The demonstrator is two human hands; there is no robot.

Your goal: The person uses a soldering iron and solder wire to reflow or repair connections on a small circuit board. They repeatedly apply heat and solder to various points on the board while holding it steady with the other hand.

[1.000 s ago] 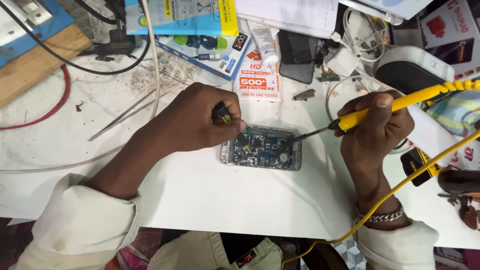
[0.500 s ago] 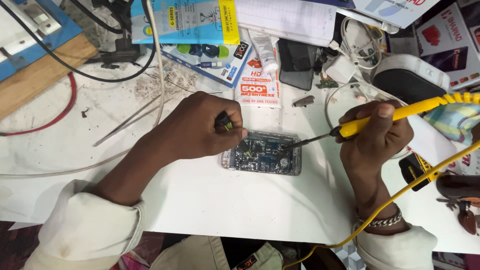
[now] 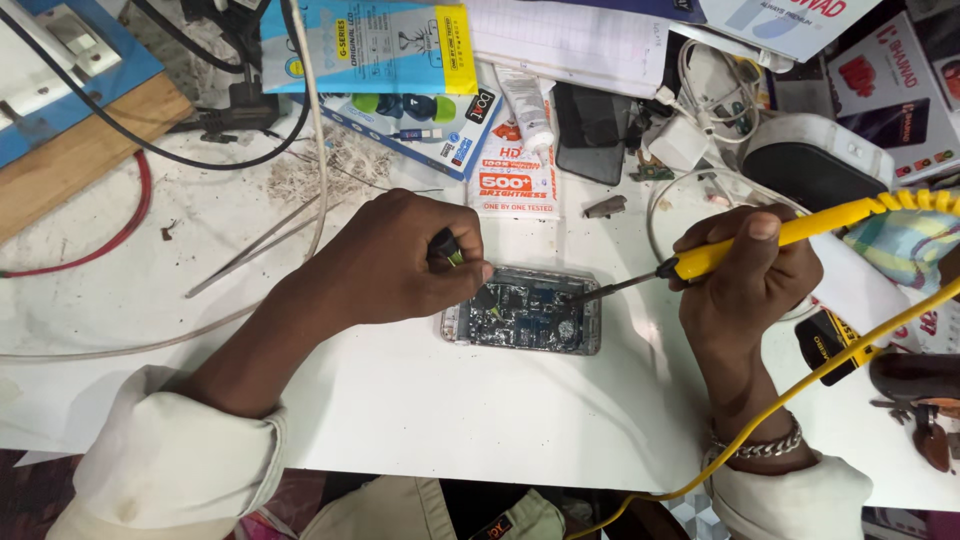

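An opened device with a bare circuit board [image 3: 525, 313] in a clear case lies on the white worktable [image 3: 450, 410]. My right hand [image 3: 745, 275] grips a yellow-handled soldering iron [image 3: 770, 240], its dark tip touching the board's right side. My left hand [image 3: 395, 260] rests on the board's left end, fingers closed around a small black and green tool [image 3: 447, 248]. A yellow cable [image 3: 800, 385] trails from the iron past my right wrist.
Blue packages [image 3: 365, 45], a white tube [image 3: 525, 105], a dark phone [image 3: 590, 120], white cables [image 3: 715, 80] and a white case [image 3: 815, 160] crowd the far side. A wooden board [image 3: 80, 150] with a switch plate sits far left. Thin tweezers [image 3: 250, 255] lie left. Tools [image 3: 915, 385] lie right.
The view shifted slightly. My right hand has brought the iron's tip a little further onto the board. My left hand holds its place on the board's left end.
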